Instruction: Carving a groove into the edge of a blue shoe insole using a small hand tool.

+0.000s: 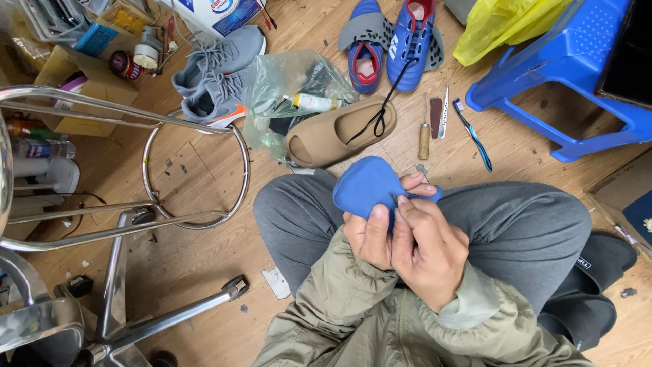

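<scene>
while both sets of fingers pinch the near edge of a blue shoe insole (pixel 367 185), the left hand (pixel 367 238) sits beneath with its thumb pressed flat on the material, and the right hand (pixel 424 248) closes over from the side, fingertips clamped on the same edge. neither hand is open; both are shut on the insole, held above the lap between the knees of the grey trousers (pixel 523 231).

the insole curls up and away from the grip, its rounded toe end drooping a little, which suggests a thin, soft, light piece that bends freely and will not hold its shape unsupported. its surface looks matte, so it probably does not slip, and it looks unlikely to break. the narrow end near the fingers seems the sound place to hold it, with a second hold farther along if it must stay flat.

beyond the knees, on the wooden floor (pixel 204 258), lie a tan foam clog (pixel 326 139), a blue football boot (pixel 414 44) with a loose black lace (pixel 384 112), grey trainers (pixel 217 75), a wooden-handled awl (pixel 424 136) and a blue toothbrush (pixel 473 134). a chrome stool frame (pixel 136 224) stands at the left, a blue plastic stool (pixel 577 61) at the right.
</scene>
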